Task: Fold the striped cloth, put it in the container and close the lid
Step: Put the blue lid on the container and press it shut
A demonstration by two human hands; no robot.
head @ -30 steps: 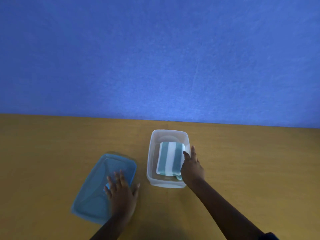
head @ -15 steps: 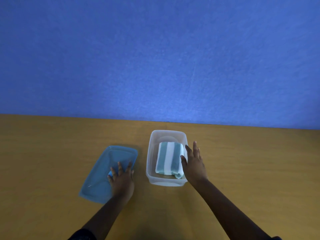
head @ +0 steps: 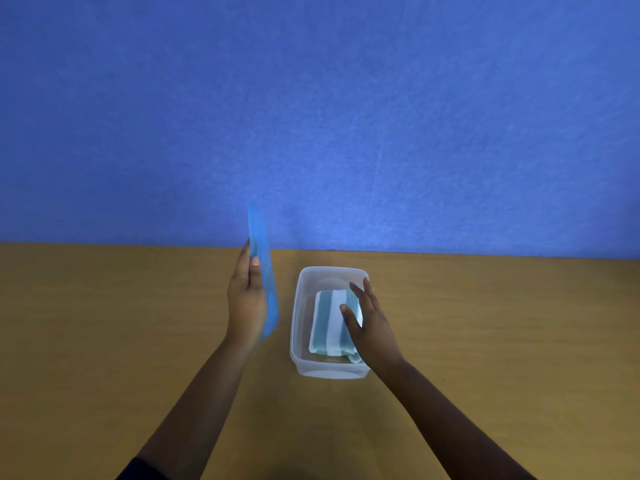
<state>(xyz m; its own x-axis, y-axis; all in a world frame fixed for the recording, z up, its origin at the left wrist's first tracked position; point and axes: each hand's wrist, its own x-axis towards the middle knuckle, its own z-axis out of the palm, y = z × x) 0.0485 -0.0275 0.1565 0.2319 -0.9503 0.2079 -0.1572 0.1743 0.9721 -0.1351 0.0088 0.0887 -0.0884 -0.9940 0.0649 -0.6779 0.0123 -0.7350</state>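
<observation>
Gripping the translucent blue plastic lid (head: 265, 282) upright at nine o'clock of the clear rectangular plastic container (head: 313, 367), the left hand (head: 246, 299) holds it while the right hand (head: 372, 327) hovers, fingers spread, over the folded teal-and-white striped cloth (head: 329, 320) inside.

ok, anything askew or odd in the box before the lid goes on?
Nothing stands out. The striped cloth lies folded inside the clear container, below the rim. The left hand holds the blue lid on edge beside it; the right hand is spread open over the cloth.

Lid (head: 264, 271) translucent blue; cloth (head: 329, 320) teal-white striped; container (head: 298, 327) clear.
</observation>
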